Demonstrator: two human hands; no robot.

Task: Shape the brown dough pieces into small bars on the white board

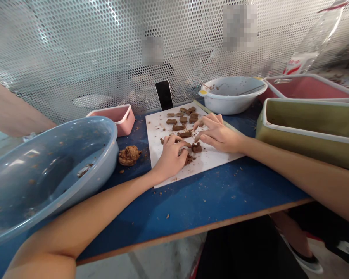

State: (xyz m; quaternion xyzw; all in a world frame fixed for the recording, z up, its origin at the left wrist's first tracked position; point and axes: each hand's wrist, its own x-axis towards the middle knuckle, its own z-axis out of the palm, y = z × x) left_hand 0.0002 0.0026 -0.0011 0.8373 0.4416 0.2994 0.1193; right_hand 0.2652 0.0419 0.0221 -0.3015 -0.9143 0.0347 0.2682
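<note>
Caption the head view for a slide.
Two bare hands, left and right, working over small brown shaped pieces on a white board, blue basin alongside.

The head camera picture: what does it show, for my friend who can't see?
A left hand and a right hand bend over small brown pieces on a white board, on a blue table. A brown lump and blue basin sit left, a white basin and green bin right, a phone behind.

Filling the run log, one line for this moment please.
left hand: on brown crumbs | right hand: above white board | board: small brown pieces | left of board: brown lump
</note>
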